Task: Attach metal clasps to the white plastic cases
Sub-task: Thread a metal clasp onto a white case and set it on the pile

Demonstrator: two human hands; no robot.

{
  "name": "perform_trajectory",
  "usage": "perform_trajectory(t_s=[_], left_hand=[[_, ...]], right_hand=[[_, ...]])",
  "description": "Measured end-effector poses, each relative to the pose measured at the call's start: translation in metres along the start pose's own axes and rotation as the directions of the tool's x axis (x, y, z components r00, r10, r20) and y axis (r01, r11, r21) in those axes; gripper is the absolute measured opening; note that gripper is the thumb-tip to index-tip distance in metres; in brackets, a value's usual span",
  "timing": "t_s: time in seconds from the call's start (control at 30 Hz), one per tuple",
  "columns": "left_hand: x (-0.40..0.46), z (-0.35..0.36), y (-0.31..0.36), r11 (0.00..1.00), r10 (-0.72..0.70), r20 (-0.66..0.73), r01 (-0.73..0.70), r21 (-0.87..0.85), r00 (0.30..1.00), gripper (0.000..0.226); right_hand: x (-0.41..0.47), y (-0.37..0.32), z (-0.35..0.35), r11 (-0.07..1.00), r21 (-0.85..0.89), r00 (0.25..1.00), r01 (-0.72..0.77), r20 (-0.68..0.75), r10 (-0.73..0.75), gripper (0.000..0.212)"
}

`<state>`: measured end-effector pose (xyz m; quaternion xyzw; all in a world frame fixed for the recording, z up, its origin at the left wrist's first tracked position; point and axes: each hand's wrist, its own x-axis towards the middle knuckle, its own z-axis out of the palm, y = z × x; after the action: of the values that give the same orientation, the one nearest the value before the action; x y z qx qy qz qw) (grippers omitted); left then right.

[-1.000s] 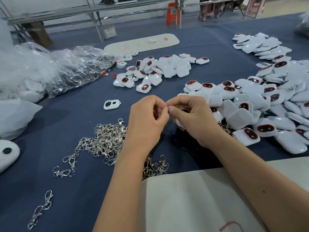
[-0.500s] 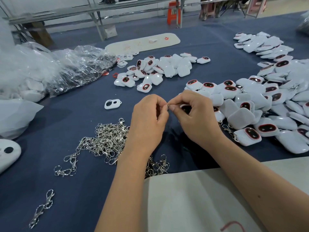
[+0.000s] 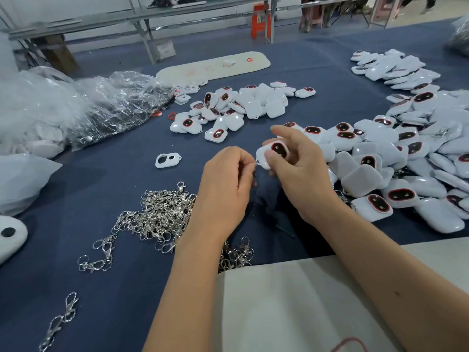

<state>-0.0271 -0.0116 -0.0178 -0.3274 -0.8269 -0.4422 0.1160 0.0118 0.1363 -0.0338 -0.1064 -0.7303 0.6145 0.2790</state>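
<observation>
Above the blue cloth, right hand (image 3: 302,171) fingers clamped on white case (image 3: 272,153), left hand (image 3: 225,189) fingers pinching metal clasp (image 3: 255,165) at its edge

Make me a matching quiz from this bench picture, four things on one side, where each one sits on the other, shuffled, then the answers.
Things:
1. held white case
2. pile of metal clasps
3. clear plastic bag
4. white frame

Places:
A. alone on the blue cloth, left of the hands
B. far left, crumpled
C. in the right hand
D. near side, beside the left hand and forearm

Pairs: 1-C, 2-D, 3-B, 4-A
</observation>
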Motion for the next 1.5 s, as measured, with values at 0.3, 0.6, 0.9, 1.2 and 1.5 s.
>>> perform_trajectory(t_s=[0.3, 0.6, 0.9, 1.2, 1.5], left_hand=[[-0.001, 0.001, -0.001, 1.000, 0.005, 0.043, -0.005, -0.001, 0.999, 0.016], [-0.002, 0.001, 0.004, 0.999, -0.035, 0.064, 0.033, 0.026, 0.997, 0.018], [-0.002, 0.002, 0.005, 0.994, -0.074, 0.067, 0.068, 0.086, 0.995, 0.014], [0.002, 0.002, 0.005, 0.998, -0.051, -0.027, 0.052, 0.044, 0.998, 0.012], [0.004, 0.003, 0.008, 0.935, -0.203, -0.122, 0.155, -0.319, 0.972, 0.016]], right_hand=[[0.006, 0.005, 0.001, 0.999, -0.005, 0.999, -0.040, -0.002, 0.040, 0.026], [0.004, 0.000, 0.000, 0.995, -0.095, 1.000, -0.014, 0.019, 0.015, 0.019], [0.000, -0.006, 0.001, 0.993, -0.117, 1.000, 0.006, 0.019, -0.004, 0.016], [-0.002, -0.007, 0.005, 0.951, 0.242, 0.981, -0.194, 0.059, 0.185, 0.014], [-0.005, -0.018, 0.004, 0.791, 0.504, 0.937, -0.347, 0.227, 0.267, 0.015]])
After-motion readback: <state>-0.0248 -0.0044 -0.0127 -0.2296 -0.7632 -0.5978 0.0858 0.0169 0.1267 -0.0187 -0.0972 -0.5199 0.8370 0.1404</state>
